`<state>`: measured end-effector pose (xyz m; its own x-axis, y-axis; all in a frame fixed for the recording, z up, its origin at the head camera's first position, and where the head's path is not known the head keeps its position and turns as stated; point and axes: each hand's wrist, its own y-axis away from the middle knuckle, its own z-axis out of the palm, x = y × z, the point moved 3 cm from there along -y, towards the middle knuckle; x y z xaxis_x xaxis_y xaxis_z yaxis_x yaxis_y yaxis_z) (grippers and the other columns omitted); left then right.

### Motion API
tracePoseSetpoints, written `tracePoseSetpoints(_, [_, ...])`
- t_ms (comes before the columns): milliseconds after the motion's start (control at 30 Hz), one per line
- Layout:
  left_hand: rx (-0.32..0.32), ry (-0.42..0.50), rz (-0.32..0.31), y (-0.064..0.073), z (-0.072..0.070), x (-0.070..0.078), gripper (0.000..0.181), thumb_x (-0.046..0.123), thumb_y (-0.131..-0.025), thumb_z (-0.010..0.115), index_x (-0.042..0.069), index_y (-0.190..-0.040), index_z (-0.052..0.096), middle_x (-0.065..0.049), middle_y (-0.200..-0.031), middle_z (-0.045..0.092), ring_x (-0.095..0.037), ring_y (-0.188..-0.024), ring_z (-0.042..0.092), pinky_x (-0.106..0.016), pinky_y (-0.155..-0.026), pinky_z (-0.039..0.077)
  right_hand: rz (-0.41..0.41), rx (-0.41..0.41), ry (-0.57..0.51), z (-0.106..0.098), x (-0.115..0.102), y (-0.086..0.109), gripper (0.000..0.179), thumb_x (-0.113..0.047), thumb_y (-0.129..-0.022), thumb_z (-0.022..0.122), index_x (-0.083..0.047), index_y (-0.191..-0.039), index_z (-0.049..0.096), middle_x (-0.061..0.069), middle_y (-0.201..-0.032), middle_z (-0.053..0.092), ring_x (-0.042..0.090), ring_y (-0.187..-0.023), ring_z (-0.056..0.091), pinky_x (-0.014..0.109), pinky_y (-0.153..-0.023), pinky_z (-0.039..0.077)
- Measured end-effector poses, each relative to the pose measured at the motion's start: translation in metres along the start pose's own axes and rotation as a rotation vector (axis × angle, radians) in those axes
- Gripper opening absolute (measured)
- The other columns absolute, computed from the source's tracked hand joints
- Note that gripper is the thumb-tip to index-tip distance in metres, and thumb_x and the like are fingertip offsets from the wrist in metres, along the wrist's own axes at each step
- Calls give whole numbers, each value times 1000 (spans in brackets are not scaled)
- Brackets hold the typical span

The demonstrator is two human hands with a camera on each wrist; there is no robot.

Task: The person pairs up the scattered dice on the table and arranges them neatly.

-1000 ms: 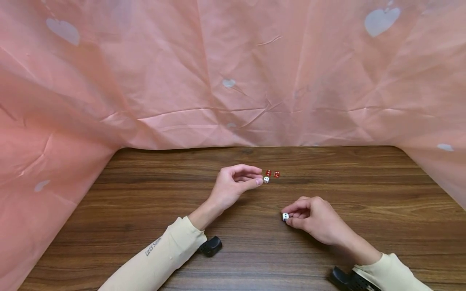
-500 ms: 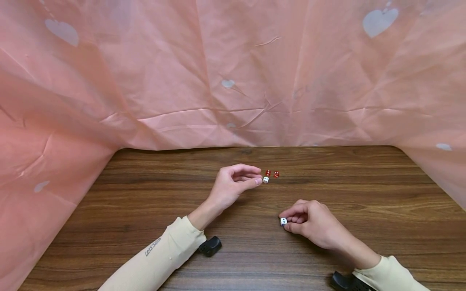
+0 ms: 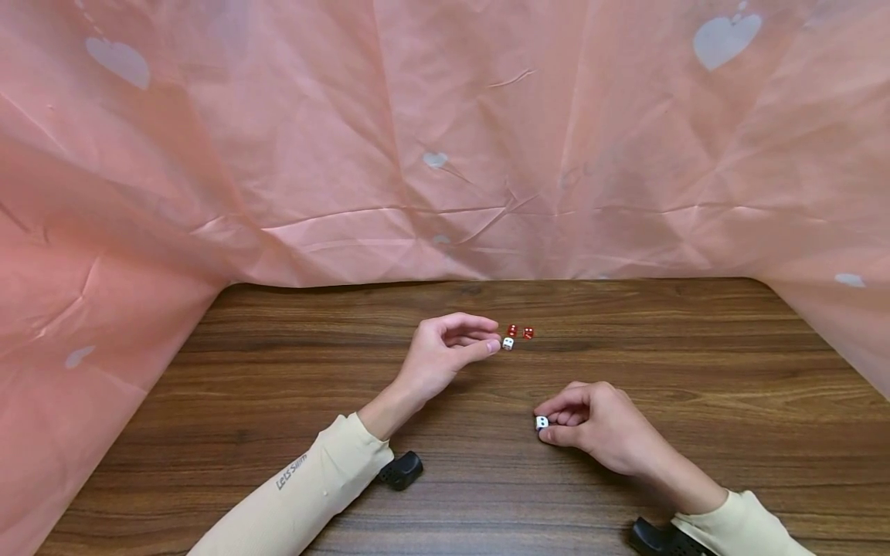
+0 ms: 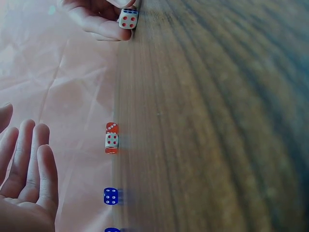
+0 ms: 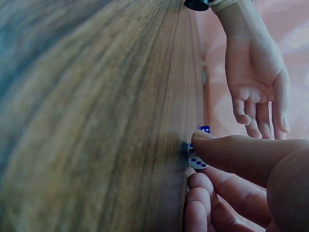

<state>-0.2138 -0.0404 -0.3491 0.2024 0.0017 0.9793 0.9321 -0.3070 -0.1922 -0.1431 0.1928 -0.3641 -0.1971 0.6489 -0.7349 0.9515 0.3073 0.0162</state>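
Note:
My right hand [image 3: 608,428] pinches a white die [image 3: 541,423] between thumb and fingers, low at the table in front of me. Red and blue pips show on this die [image 4: 128,19] in the left wrist view. Farther back, my left hand [image 3: 445,355] is held with relaxed fingers and nothing in its palm. Just right of its fingertips stand a second white die [image 3: 508,344] and two red dice, one red die [image 3: 512,330] behind the white one and another red die [image 3: 528,333] to the right. The left hand hides blue dice [image 4: 111,196] from the head view.
The brown wood-grain tabletop [image 3: 313,347] runs back to a pink cloth [image 3: 445,232] with pale hearts, which also hangs at both sides. Black wrist devices sit below each sleeve, one at the left wrist [image 3: 403,471].
My right hand has shifted slightly toward me and to the left with the white die. The left hand and the other dice stay where they were.

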Motion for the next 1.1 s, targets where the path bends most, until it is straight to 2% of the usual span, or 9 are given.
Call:
tracePoseSetpoints(233, [6, -8, -4, -2, 1, -1, 34, 5, -90, 82, -5, -122, 74, -18, -112, 81, -3, -85, 74, -20, -77, 57, 24, 10, 2, -1, 1, 1, 18, -26, -82, 91, -20, -97, 83, -7, -87, 74, -1, -76, 65, 20, -70, 52])
tracePoseSetpoints(367, [34, -46, -22, -2, 0, 0, 32, 7, -90, 83, -2, -119, 76, -16, -111, 82, -4, -86, 75, -20, -77, 57, 35, 18, 14, -1, 0, 1, 17, -27, -82, 91, -21, -96, 83, -7, -85, 73, 0, -75, 65, 20, -70, 52])
tracePoseSetpoints(567, [132, -150, -93, -8, -3, 0, 24, 13, -86, 87, 8, -110, 83, -8, -105, 84, -8, -88, 78, -20, -74, 56, 35, 20, 14, 0, -2, -1, 16, -25, -82, 92, -20, -95, 83, -7, -84, 73, 1, -75, 66, 20, -69, 52])
tracePoseSetpoints(733, [184, -245, -148, -16, 2, 0, 21, 19, -84, 90, 16, -104, 85, -2, -99, 84, -8, -89, 79, -20, -72, 55, 29, 18, 2, 0, -1, -1, 16, -23, -82, 91, -18, -95, 83, -6, -84, 74, 1, -74, 65, 20, -69, 52])
tracePoseSetpoints(933, [196, -354, -176, -29, 13, -2, 24, 20, -81, 92, 14, -103, 85, 0, -93, 84, -6, -86, 78, -19, -69, 51, 25, 19, 13, 0, -1, 0, 16, -25, -82, 91, -20, -95, 83, -7, -84, 73, 2, -75, 66, 20, -69, 52])
tracePoseSetpoints(1100, [176, -432, -182, -37, 20, -5, 24, 18, -80, 93, 12, -103, 86, 1, -90, 84, -8, -91, 78, -22, -82, 51, 27, 18, 18, 0, -2, -1, 16, -25, -82, 91, -21, -95, 83, -7, -85, 73, 2, -75, 66, 20, -70, 53])
